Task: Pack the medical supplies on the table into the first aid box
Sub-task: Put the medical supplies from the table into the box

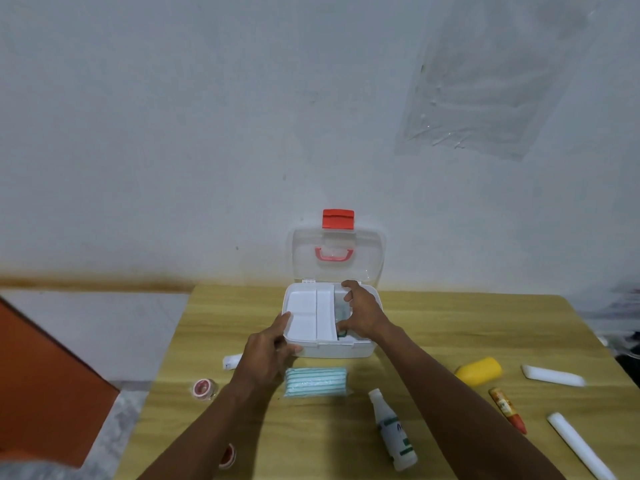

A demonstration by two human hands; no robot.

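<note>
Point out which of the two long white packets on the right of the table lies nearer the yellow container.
The shorter white packet, lying almost level just right of the yellow container. The longer white packet sits nearer the table's front edge, slanting beyond the orange tube.

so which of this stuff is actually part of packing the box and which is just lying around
Part of the job:
- first aid box, lid open
- mask pack
- white bottle
- yellow container
- orange tube
- two white rolls
- tape rolls
- small white item

Just lying about:
- plastic sheet on the wall
- orange panel at left
</note>
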